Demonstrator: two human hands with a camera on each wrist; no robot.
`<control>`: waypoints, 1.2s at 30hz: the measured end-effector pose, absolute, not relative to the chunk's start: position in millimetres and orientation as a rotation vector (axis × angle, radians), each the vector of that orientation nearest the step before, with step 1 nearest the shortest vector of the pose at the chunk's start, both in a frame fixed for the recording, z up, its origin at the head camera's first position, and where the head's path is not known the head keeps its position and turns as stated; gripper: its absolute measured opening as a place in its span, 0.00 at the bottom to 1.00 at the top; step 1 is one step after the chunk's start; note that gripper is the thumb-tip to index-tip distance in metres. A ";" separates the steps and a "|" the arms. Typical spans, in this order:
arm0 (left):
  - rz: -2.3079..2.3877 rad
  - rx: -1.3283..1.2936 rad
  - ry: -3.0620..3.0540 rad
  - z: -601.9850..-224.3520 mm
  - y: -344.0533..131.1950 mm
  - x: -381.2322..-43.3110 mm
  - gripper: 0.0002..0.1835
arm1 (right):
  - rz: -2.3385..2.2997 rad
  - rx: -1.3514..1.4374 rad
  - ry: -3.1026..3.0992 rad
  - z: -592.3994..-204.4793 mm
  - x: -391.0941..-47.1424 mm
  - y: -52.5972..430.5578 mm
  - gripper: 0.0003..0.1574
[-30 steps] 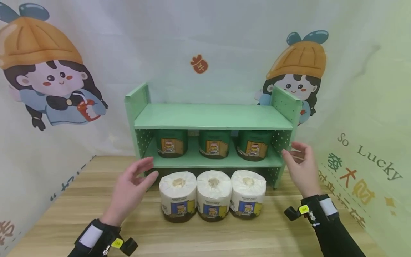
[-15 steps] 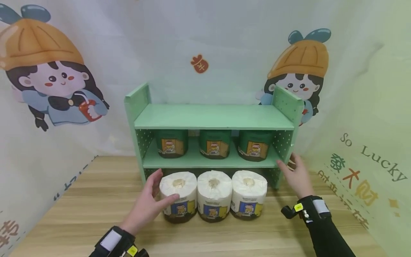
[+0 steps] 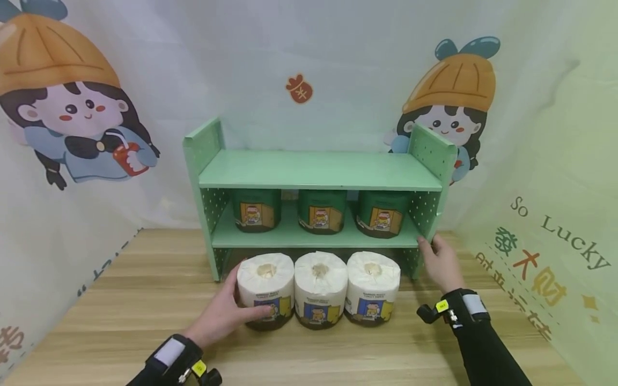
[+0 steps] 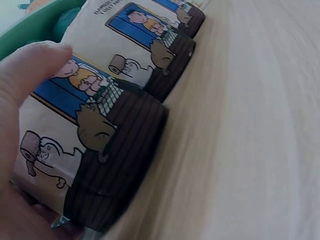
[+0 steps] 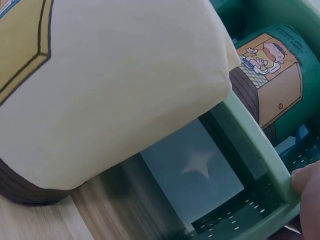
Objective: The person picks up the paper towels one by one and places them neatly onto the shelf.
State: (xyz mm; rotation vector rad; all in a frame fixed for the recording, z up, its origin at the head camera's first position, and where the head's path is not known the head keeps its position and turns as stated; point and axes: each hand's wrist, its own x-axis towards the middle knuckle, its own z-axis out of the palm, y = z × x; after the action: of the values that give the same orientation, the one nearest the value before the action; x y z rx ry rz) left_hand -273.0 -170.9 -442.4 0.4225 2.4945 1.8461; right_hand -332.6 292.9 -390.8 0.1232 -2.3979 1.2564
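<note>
Three toilet rolls in white wrappers stand in a row on the table, before a green two-tier shelf [image 3: 318,170]. My left hand [image 3: 219,316] grips the left white toilet roll [image 3: 260,285], thumb across its printed front and fingers around its far left side. In the left wrist view the thumb [image 4: 35,67] lies on the wrapper's picture. Beside it stand the middle white roll [image 3: 322,287] and the right white roll [image 3: 374,284]. My right hand [image 3: 443,268] holds the shelf's right side panel, its thumb [image 5: 308,182] on the front edge in the right wrist view.
On the lower tier stand three green-wrapped toilet rolls, among them the right green roll [image 3: 381,214]. The wooden table [image 3: 338,359] extends in front of the white rolls. A printed cloth backdrop [image 3: 338,43] hangs behind and along both sides.
My left hand has moved right and down from beside the rolls and now grips the left white one. My right hand has come down and inward onto the shelf's side panel.
</note>
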 end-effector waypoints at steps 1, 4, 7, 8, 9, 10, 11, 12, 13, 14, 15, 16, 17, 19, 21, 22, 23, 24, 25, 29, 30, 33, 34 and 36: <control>1.843 0.428 2.502 -443.0 -171.0 -273.3 0.67 | 1.253 0.122 -2.400 -390.5 -332.7 293.1 0.27; 1.831 0.426 2.528 -443.9 -171.2 -273.6 0.67 | 1.233 0.120 -2.410 -390.1 -332.6 293.6 0.27; 1.811 0.406 2.562 -443.3 -170.5 -272.3 0.68 | 1.224 0.125 -2.419 -390.5 -332.0 294.4 0.28; 1.810 0.403 2.563 -443.0 -170.2 -271.9 0.68 | 1.217 0.126 -2.420 -390.5 -331.7 294.7 0.28; 1.803 0.399 2.567 -442.7 -169.9 -271.4 0.68 | 1.214 0.130 -2.421 -390.7 -331.6 295.0 0.28; 1.801 0.397 2.568 -442.2 -169.5 -270.7 0.68 | 1.211 0.132 -2.422 -390.9 -331.5 295.4 0.28; 1.799 0.393 2.567 -441.8 -169.3 -270.1 0.67 | 1.208 0.133 -2.423 -391.0 -331.5 295.7 0.28; 1.799 0.390 2.566 -441.6 -169.2 -269.5 0.66 | 1.200 0.135 -2.423 -391.1 -331.7 296.0 0.28; 1.796 0.384 2.569 -441.3 -169.3 -269.0 0.65 | 1.195 0.134 -2.424 -391.1 -331.7 296.1 0.28; 1.792 0.378 2.572 -441.0 -169.4 -268.5 0.64 | 1.186 0.133 -2.424 -391.1 -331.9 296.2 0.28; 1.785 0.376 2.578 -440.8 -169.6 -268.1 0.63 | 1.184 0.135 -2.424 -391.2 -332.0 296.3 0.28; 1.781 0.374 2.583 -440.8 -169.7 -267.6 0.62 | 1.181 0.135 -2.423 -391.2 -332.1 296.4 0.28; 1.777 0.372 2.591 -440.8 -169.8 -267.1 0.62 | 1.178 0.136 -2.423 -391.2 -332.1 296.5 0.28; 1.780 0.372 2.596 -441.2 -169.9 -266.3 0.61 | 1.177 0.135 -2.426 -391.1 -331.7 296.3 0.28; 1.787 0.374 2.603 -441.8 -169.8 -265.3 0.60 | 1.178 0.136 -2.427 -391.1 -331.1 295.9 0.28; 1.789 0.374 2.609 -442.6 -169.8 -264.8 0.60 | 1.178 0.137 -2.428 -391.1 -330.8 295.7 0.28; 1.793 0.373 2.611 -443.0 -169.8 -264.2 0.60 | 1.177 0.137 -2.427 -391.2 -330.5 295.3 0.28; 1.794 0.372 2.614 -443.6 -169.9 -263.7 0.60 | 1.178 0.136 -2.427 -391.3 -330.2 295.0 0.27; 1.792 0.371 2.622 -444.2 -170.0 -263.2 0.60 | 1.174 0.136 -2.427 -391.5 -330.0 294.7 0.27; 1.789 0.371 2.641 -445.9 -171.0 -261.5 0.59 | 1.171 0.130 -2.429 -391.9 -329.2 293.9 0.27; 1.788 0.369 2.647 -446.0 -171.2 -261.2 0.59 | 1.170 0.130 -2.431 -391.8 -329.0 293.8 0.27; 1.783 0.375 2.656 -445.6 -172.1 -260.5 0.59 | 1.167 0.131 -2.432 -391.1 -328.4 293.4 0.27; 1.783 0.376 2.657 -445.0 -172.4 -260.3 0.59 | 1.167 0.133 -2.433 -390.7 -328.3 293.4 0.27; 1.780 0.375 2.663 -443.6 -173.2 -259.7 0.59 | 1.162 0.132 -2.435 -390.0 -328.0 293.2 0.27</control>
State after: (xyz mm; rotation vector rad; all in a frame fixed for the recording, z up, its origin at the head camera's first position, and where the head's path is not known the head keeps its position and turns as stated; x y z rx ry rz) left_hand -259.7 -173.2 -443.6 0.3751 2.6626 1.7798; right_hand -328.0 293.2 -390.0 0.1315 -2.4349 1.1624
